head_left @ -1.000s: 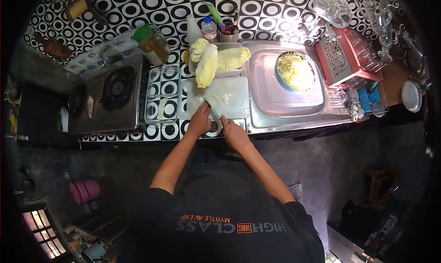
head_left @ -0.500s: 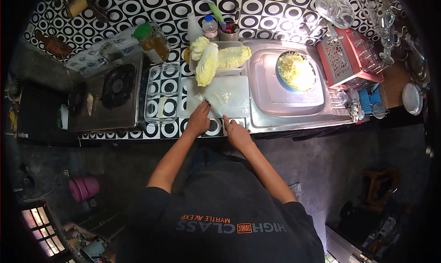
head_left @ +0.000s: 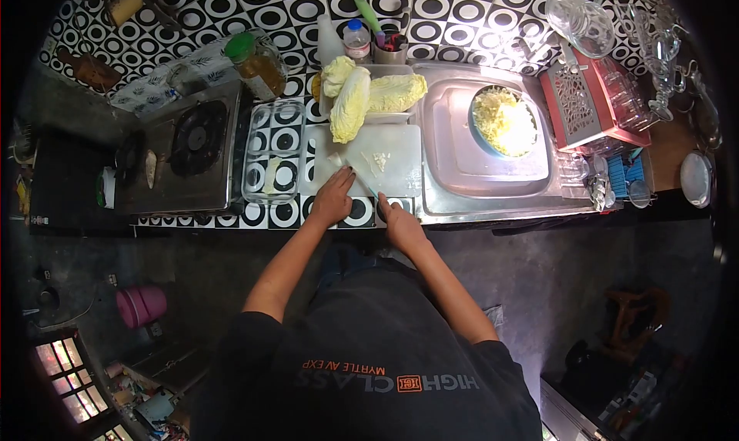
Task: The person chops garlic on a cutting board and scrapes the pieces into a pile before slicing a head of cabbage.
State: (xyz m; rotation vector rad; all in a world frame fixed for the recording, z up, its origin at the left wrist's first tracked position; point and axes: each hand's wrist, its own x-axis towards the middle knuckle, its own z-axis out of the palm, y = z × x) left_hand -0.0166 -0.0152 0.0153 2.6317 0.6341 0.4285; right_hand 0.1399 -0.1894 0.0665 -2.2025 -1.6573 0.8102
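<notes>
My right hand [head_left: 400,224] is closed around the handle of a knife [head_left: 371,189], its blade pointing left and away over the white cutting board [head_left: 404,142]. My left hand [head_left: 334,199] lies at the board's near side with fingers pressed together and fingertips close to the blade. What those fingers hold is too small to make out. A pale vegetable piece [head_left: 336,159] is just beyond them. Small chopped white bits [head_left: 379,160] lie right of the blade. Napa cabbages [head_left: 350,106] rest in and over a white tray [head_left: 377,119] behind the board.
Left of the board sits a clear glass dish [head_left: 246,167], then a gas stove [head_left: 231,133]. A bowl of shredded cabbage [head_left: 504,121] stands on the sink area [head_left: 431,202] at right. Behind are a green-lidded jar [head_left: 258,75], a blue-capped bottle [head_left: 356,44] and a utensil holder [head_left: 390,54].
The whole view has shifted slightly. The white bits right of the blade look a little more spread out. Both hands keep nearly the same place on the board.
</notes>
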